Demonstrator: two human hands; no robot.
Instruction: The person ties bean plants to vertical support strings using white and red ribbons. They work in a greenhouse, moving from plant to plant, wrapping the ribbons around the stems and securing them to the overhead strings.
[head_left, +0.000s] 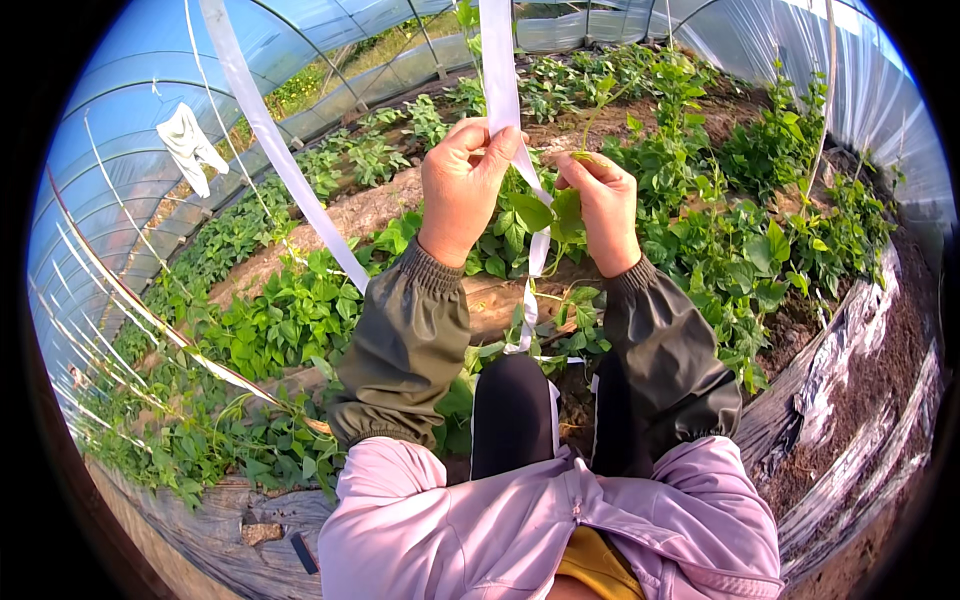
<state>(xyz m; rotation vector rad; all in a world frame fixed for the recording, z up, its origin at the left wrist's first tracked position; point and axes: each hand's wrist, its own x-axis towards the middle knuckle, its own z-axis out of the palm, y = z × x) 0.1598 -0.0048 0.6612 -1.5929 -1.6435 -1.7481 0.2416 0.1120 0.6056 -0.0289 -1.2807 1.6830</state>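
My left hand (463, 191) pinches a white hanging strap (501, 67) between thumb and fingers. Below that grip the strap runs slanting down and twists toward the plants near my knees. Beside it, my right hand (602, 210) grips the thin stem of a climbing bean vine (594, 120), whose tip rises above the fingers. Broad green leaves (538, 213) of the vine hang between the two hands, against the strap. Where the vine joins the ground is hidden among foliage.
A second white strap (289, 176) hangs at my left. Leafy plants (289, 319) grow in rows on both sides. Several strings (127, 191) slope down at far left, near a hanging white cloth (191, 146). Plastic mulch film (840, 375) lies at right; a dark flat object (305, 553) lies at lower left.
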